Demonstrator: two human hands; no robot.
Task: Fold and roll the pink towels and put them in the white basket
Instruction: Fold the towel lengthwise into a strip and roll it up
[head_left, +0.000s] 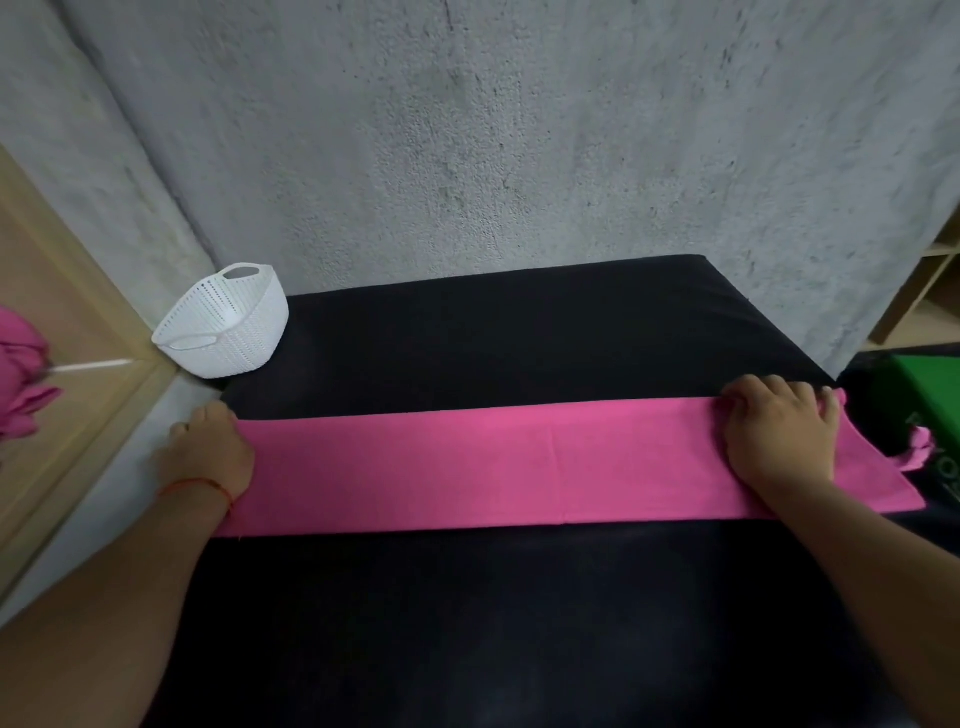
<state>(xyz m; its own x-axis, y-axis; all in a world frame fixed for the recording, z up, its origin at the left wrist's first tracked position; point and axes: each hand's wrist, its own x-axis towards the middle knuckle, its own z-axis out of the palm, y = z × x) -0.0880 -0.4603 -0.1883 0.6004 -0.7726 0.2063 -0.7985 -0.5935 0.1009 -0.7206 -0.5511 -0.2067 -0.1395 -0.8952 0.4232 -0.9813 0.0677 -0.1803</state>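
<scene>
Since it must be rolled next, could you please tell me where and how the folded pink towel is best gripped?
Probably the short left end, at the left hand, from above, fingers along its edge: the pink towel lies flat as a long strip, and its right end hangs unevenly off the table.

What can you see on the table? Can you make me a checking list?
Surface: black cloth-covered table.
Job's things: long folded pink cloth towel lying flat across it; white woven plastic basket by far left corner, looks empty; crumpled pink cloth at left edge.
Clutter: green box at right.
Hands: left hand grips towel's left end; right hand grips its right end.
Cables: nothing seen.
Surroundings: rough grey concrete wall; wooden frame at left.
</scene>
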